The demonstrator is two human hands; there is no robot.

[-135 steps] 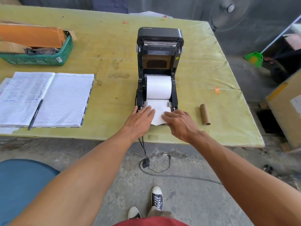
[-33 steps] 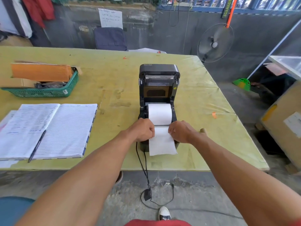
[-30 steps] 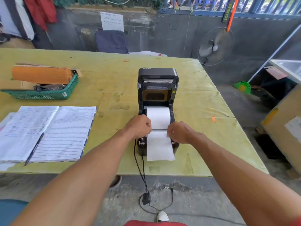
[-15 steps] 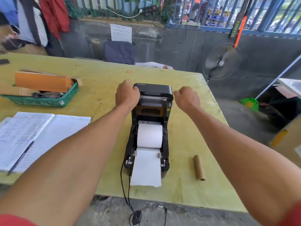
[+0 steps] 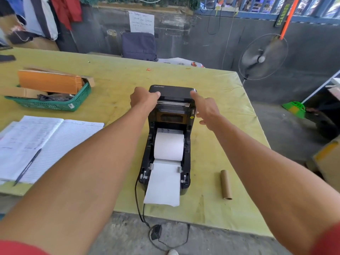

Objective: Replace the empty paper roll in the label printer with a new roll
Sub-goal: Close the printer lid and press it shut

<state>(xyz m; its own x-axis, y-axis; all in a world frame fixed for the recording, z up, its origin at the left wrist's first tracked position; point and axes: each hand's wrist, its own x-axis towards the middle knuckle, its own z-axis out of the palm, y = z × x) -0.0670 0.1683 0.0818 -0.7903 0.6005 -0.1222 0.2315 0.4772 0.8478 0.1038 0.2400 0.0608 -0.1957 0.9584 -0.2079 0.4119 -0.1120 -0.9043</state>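
The big yellow-green worktop (image 5: 211, 85) has the black plastic label printer (image 5: 187, 173) sitting dead ahead of the person at 12 o'clock. Its long axis runs 12 to 6, with the front mouth facing them. Its glossy black hinged lid (image 5: 172, 92) stands up wide open at the far 12 o'clock end. The fat white paper roll (image 5: 168, 146) is already seated in the bay with its axle lying 9 to 3. Its loose white paper tail (image 5: 163, 184) runs out the front toward 6 and onto the worktop.

Both hands are up at the lid. The left hand (image 5: 142, 99) has its fingers curled over the top left corner. The right hand (image 5: 207, 109) is loose and spread, with one straight finger touching the top right corner. Left looks like the better hold to me.

I reckon the lid has to swing down toward 6, and the tail wants to sit square between the guides when it does. The empty brown cardboard tube core (image 5: 226, 184) lies at 3 o'clock from the printer's front, well apart, pointing 12 to 6.
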